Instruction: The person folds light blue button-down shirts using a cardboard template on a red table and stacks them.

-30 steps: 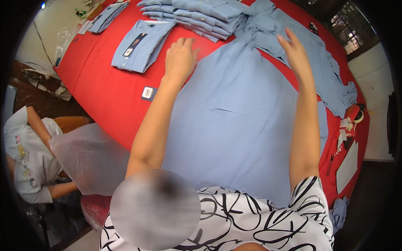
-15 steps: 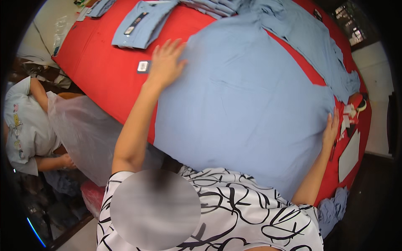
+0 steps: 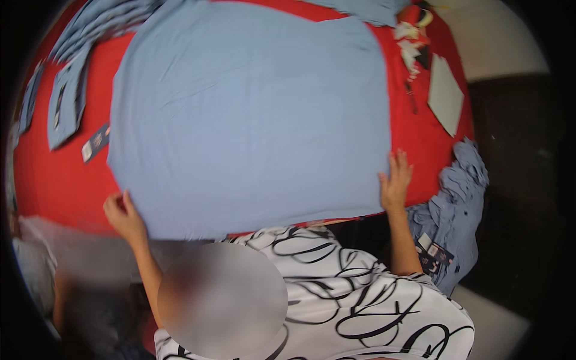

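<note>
Left fingers (image 3: 111,207) moved nearer, curled, right fingers (image 3: 401,170) spread against cloth (image 3: 252,120)

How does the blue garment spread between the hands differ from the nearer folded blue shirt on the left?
The spread garment lies opened out; the folded shirt is compact. The spread garment covers far more red cloth than the folded shirt. The folded shirt shows a dark label; the spread garment shows none. Both are light blue.
</note>
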Demonstrator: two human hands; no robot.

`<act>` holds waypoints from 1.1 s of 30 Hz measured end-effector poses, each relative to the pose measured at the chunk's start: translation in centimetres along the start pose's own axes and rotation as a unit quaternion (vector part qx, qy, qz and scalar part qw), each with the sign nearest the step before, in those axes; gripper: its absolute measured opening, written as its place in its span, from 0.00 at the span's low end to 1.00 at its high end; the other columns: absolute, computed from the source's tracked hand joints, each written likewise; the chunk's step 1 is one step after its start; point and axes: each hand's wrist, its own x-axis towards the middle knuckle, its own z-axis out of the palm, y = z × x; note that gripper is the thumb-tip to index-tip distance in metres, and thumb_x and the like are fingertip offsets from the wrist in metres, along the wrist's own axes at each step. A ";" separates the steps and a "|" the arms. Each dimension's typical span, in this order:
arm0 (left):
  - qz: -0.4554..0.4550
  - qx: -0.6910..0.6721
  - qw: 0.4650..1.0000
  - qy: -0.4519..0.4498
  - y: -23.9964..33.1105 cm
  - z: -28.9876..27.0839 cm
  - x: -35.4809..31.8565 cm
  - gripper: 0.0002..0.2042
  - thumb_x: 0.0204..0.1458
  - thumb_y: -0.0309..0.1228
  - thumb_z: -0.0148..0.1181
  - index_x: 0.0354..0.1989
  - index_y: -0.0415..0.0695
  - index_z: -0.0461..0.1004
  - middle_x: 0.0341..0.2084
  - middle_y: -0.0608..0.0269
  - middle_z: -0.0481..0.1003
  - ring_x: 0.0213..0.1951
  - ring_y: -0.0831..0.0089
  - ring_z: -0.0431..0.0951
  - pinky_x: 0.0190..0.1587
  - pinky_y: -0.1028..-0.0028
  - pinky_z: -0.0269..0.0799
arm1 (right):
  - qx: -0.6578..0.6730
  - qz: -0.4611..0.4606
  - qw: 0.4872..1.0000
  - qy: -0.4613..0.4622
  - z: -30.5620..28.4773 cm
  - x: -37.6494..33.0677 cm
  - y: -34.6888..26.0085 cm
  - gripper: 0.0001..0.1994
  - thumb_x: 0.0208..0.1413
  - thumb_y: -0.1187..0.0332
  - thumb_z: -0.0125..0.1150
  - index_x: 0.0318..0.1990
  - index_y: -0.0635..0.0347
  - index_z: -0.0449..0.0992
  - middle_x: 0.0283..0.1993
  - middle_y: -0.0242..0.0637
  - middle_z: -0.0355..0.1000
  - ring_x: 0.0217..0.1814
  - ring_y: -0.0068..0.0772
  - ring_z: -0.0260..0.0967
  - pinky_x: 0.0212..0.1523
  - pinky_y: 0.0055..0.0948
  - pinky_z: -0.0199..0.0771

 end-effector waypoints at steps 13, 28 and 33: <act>-0.102 -0.054 0.993 -0.032 2.7 -1.1 0.8 0.09 0.54 0.28 0.63 0.39 0.38 0.73 0.36 0.55 0.71 0.36 0.64 0.72 0.40 0.67 0.69 | -0.014 0.196 0.967 0.159 2.1 23.7 22.4 0.32 0.62 0.48 0.52 0.65 0.64 0.62 0.66 0.53 0.62 0.69 0.56 0.57 0.67 0.45 0.58; 0.001 -0.041 0.999 0.003 6.6 7.3 19.1 0.12 0.57 0.28 0.56 0.47 0.38 0.75 0.45 0.50 0.74 0.50 0.54 0.72 0.53 0.62 0.67 | 0.373 0.271 0.886 0.049 9.1 30.2 31.7 0.31 0.64 0.53 0.47 0.66 0.69 0.59 0.65 0.58 0.63 0.67 0.52 0.61 0.66 0.39 0.60; -0.044 -0.074 0.981 -0.175 5.5 11.4 25.7 0.16 0.54 0.40 0.62 0.38 0.36 0.77 0.41 0.47 0.77 0.44 0.56 0.76 0.47 0.63 0.71 | -0.015 0.276 0.960 0.049 0.9 28.4 35.6 0.27 0.63 0.58 0.43 0.65 0.65 0.62 0.60 0.59 0.68 0.62 0.58 0.65 0.62 0.44 0.65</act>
